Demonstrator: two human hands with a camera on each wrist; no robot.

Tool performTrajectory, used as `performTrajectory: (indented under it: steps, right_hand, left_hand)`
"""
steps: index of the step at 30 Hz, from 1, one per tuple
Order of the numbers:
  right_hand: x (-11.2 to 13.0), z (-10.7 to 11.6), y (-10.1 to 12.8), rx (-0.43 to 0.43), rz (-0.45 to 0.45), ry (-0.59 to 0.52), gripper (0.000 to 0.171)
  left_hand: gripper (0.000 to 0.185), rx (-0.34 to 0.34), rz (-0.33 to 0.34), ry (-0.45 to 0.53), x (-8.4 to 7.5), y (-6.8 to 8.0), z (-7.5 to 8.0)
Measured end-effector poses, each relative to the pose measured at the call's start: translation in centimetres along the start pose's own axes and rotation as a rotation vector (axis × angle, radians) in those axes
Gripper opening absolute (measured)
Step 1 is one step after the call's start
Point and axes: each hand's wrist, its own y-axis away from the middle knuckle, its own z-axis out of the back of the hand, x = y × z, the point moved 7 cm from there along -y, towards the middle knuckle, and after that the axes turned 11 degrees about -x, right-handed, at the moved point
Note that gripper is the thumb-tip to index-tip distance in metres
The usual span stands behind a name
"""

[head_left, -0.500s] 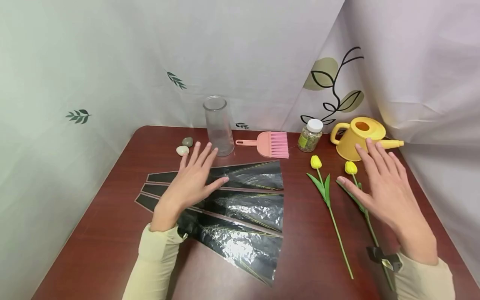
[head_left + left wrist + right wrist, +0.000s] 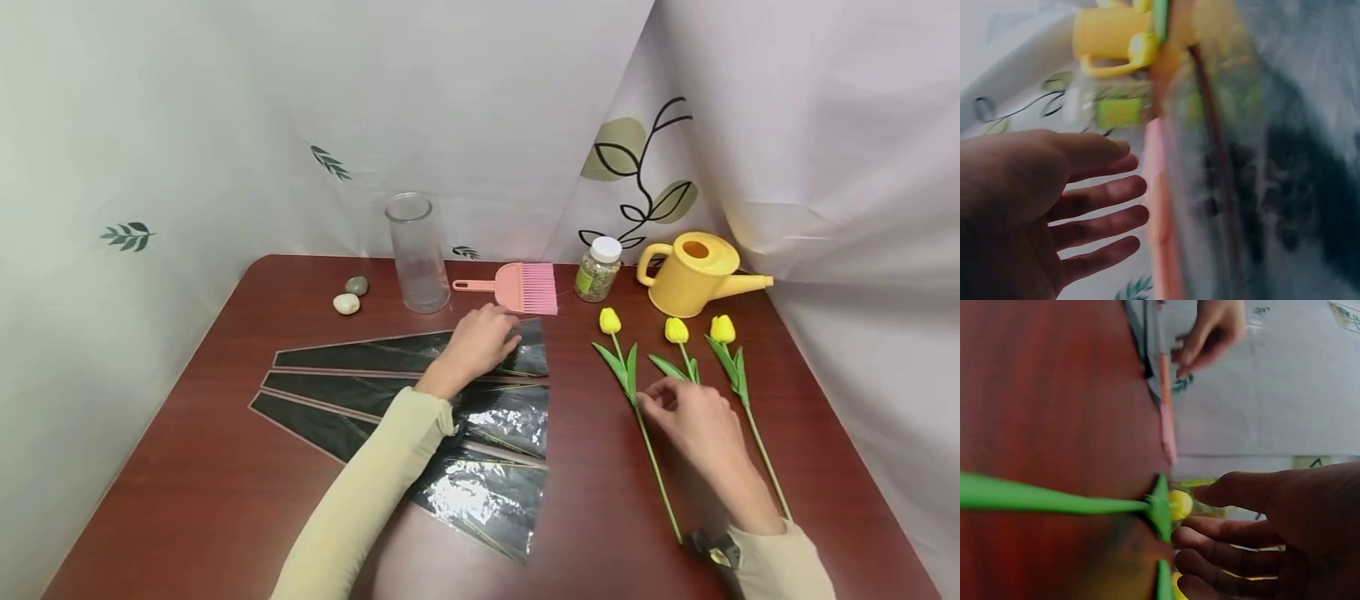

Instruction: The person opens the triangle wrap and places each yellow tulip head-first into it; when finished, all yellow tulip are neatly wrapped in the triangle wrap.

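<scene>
While our left hand (image 2: 480, 337) rests loose-fingered on the far black wrapping sleeve (image 2: 408, 357) and our right hand (image 2: 693, 421), fingers relaxed, reaches the middle tulip (image 2: 678, 342), nothing is wrapped yet; three tulips lie right.

Bare table (image 2: 225, 467) left; tulips (image 2: 678, 333) crowding right.

Soft, even light is filling the head view, glare is shining off the foil (image 2: 480, 492), and both wrist views are smearing with motion blur.
</scene>
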Motion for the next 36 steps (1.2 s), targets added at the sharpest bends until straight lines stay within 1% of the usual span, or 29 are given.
performTrajectory:
  steps: [3,6,8,11,14,18,23,25,27,30,32,33,34,36]
  right_hand:
    - [0.2,-1.2,0.7,0.058,-0.050,0.002,0.015]
    - [0.3,-2.0,1.0,0.107,-0.077,-0.004,0.017]
    - [0.3,-2.3,1.2,0.131,-0.088,-0.005,0.019]
    - [0.3,-2.6,1.3,0.147,-0.095,-0.008,0.019]
    - [0.3,-2.6,1.4,0.137,-0.102,-0.015,0.016]
    - [0.0,-2.6,1.5,0.113,-0.124,-0.039,0.014]
    - [-0.3,-1.9,1.3,0.031,-0.132,-0.102,0.012]
    - [-0.5,-1.5,1.3,-0.004,-0.135,-0.124,0.011]
    - [-0.6,-1.3,1.4,-0.013,-0.148,-0.152,0.011]
    - [-0.8,-1.1,1.6,0.001,-0.209,-0.246,0.012]
    - [-1.0,-1.0,1.7,-0.002,-0.286,-0.363,0.016]
    - [-1.1,-1.0,1.7,-0.013,-0.336,-0.451,0.018]
    - [-1.3,-1.0,1.7,-0.027,-0.395,-0.564,0.021]
    - [-1.6,-1.2,1.7,-0.078,-0.517,-0.823,0.025]
  left_hand:
    - [0.015,0.024,0.021,0.021,0.1,-0.3,-1.4]
    - [0.014,0.034,0.033,0.034,0.2,-0.1,-2.1]
    - [0.012,0.028,0.036,0.042,0.3,0.0,-2.3]
    - [0.007,-0.003,0.044,0.062,0.3,0.0,-2.4]
    - [0.004,-0.029,0.054,0.067,0.3,0.0,-2.3]
    - [0.005,-0.063,0.063,0.066,0.2,0.0,-2.0]
    - [0.006,-0.119,0.062,0.094,-0.2,-0.2,-1.1]
    - [0.007,-0.126,0.056,0.099,-0.3,-0.3,-0.9]
    - [0.007,-0.124,0.052,0.097,-0.4,-0.4,-0.9]
    - [0.006,-0.113,0.058,0.094,-0.4,-0.4,-0.9]
    - [0.006,-0.105,0.063,0.096,-0.4,-0.4,-1.0]
    - [0.006,-0.103,0.063,0.099,-0.5,-0.4,-1.0]
    - [0.006,-0.101,0.062,0.102,-0.5,-0.4,-1.0]
    - [0.006,-0.098,0.061,0.111,-0.6,-0.5,-1.1]
